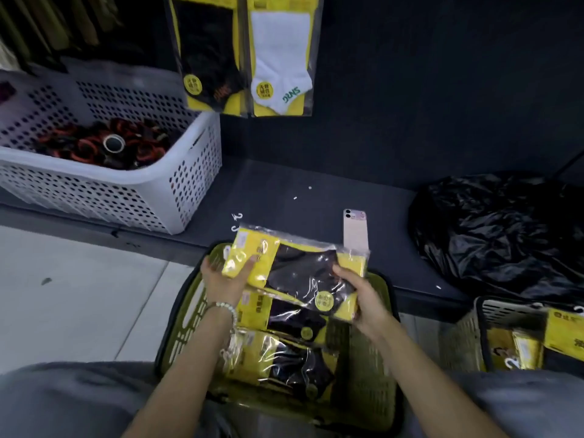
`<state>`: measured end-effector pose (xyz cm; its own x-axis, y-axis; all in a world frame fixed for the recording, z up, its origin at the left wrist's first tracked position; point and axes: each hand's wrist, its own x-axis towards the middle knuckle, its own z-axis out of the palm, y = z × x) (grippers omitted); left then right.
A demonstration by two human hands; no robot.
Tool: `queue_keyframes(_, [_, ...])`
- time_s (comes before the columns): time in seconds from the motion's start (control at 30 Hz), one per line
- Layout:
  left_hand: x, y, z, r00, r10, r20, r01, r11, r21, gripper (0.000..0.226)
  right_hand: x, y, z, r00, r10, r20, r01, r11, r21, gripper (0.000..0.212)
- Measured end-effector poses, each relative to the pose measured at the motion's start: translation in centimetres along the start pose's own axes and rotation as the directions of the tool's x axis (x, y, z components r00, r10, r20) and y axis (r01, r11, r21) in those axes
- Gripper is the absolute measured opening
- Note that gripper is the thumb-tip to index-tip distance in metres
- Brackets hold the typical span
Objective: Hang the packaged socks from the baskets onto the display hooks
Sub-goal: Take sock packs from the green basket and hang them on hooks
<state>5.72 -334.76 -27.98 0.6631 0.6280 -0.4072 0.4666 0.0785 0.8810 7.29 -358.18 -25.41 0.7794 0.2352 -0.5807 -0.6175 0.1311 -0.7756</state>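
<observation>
Sock pack [300, 270] held over basket [363, 374], long axis left-right, hook end by left hand [226, 279]; both left and right hand [363, 298] fingers grip it; hung packs [278, 58] up ahead, well apart

Bare shelf [284, 184] runs through mid-frame between the white basket [177, 184] at upper left and the black bag [499, 241] at right, a phone [355, 229] lying on it. At top centre hanging sock packs [279, 58] block the way; the held pack [303, 273] covers the green basket [376, 358] below.
</observation>
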Motion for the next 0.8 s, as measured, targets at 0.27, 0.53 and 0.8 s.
queue_keyframes(0.27, [-5.2, 12.7, 1.4, 0.847, 0.165, 0.505, 0.229, 0.745, -0.627, 0.049, -2.7, -8.3, 3.9, 0.962, -0.257, 0.095, 0.239, 0.957, 0.163, 0.066])
queue_keyframes(0.53, [-7.4, 19.7, -1.2, 0.794, 0.553, 0.253, -0.454, 0.816, -0.358, 0.047, -5.4, -17.0, 6.5, 0.717, -0.695, 0.054, 0.687, 0.69, -0.231, 0.04])
queue_keyframes(0.8, [-7.9, 21.9, -1.3, 0.71, 0.654, 0.261, -0.589, 0.754, -0.289, 0.029, -7.3, -20.1, 10.7, 0.539, -0.842, 0.027, 0.812, 0.511, -0.282, 0.02])
